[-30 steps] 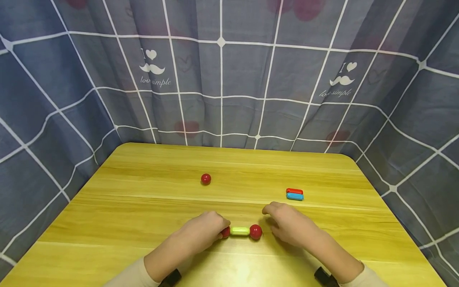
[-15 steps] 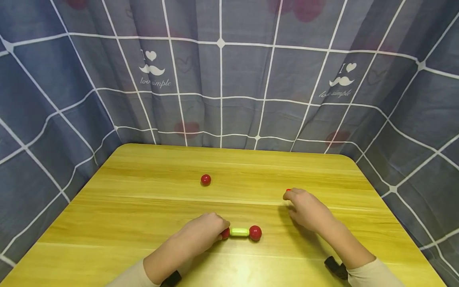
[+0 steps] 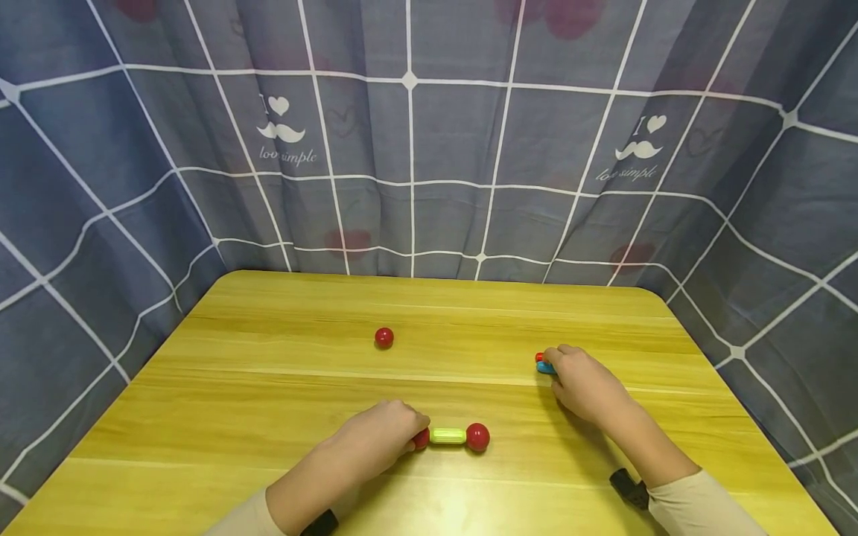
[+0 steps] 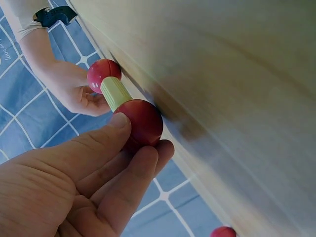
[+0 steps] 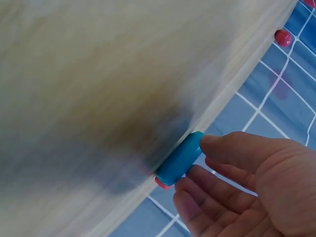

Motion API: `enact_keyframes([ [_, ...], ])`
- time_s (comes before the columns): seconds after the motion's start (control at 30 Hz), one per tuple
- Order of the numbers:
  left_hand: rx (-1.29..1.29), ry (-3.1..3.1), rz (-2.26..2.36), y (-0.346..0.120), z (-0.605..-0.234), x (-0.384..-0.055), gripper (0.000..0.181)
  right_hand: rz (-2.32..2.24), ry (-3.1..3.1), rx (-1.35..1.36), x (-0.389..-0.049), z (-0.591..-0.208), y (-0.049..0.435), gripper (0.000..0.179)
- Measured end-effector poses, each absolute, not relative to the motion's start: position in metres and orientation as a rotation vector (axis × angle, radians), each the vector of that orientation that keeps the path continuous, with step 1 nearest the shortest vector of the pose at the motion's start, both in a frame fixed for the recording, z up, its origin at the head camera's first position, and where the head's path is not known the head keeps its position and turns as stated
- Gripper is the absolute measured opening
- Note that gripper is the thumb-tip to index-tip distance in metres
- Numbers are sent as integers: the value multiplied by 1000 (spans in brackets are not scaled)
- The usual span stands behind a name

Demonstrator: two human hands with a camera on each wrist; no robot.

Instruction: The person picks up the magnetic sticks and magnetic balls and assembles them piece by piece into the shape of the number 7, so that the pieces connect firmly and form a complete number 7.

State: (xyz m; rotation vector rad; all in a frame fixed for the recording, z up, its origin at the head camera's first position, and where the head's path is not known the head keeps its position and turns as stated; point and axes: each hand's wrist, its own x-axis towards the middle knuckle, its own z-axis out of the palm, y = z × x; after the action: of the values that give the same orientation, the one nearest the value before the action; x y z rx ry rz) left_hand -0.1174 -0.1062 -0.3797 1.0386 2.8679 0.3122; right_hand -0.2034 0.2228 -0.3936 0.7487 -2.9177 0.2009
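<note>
My left hand (image 3: 382, 438) pinches a red ball (image 4: 144, 124) between thumb and fingertips. That ball sits on one end of a ribbed yellow-green rod (image 3: 447, 436), with another red ball (image 3: 478, 438) on the rod's other end; the piece lies level at the table's near middle. Farther right, my right hand (image 3: 590, 385) has its thumb and fingers at a short blue rod (image 5: 180, 160), pinching it near one end. A red rod (image 3: 539, 357) lies right behind the blue one, mostly covered by it and the fingers.
A loose red ball (image 3: 384, 338) rests toward the back of the wood-grain table (image 3: 268, 387), left of the middle. Behind the table and along its sides hangs a blue-grey curtain (image 3: 456, 134) with a white grid.
My right hand has moved from beside the right-hand ball, back and right to the red and blue rods, and taken hold of the blue one. The left hand keeps its grip in place.
</note>
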Motion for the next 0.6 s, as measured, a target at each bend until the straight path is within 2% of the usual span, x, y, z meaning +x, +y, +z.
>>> enact_keyframes([
  [0.6,1072,2887,283,-109,-380,-122,23,230,-3003,722,-194,-392,220,20],
])
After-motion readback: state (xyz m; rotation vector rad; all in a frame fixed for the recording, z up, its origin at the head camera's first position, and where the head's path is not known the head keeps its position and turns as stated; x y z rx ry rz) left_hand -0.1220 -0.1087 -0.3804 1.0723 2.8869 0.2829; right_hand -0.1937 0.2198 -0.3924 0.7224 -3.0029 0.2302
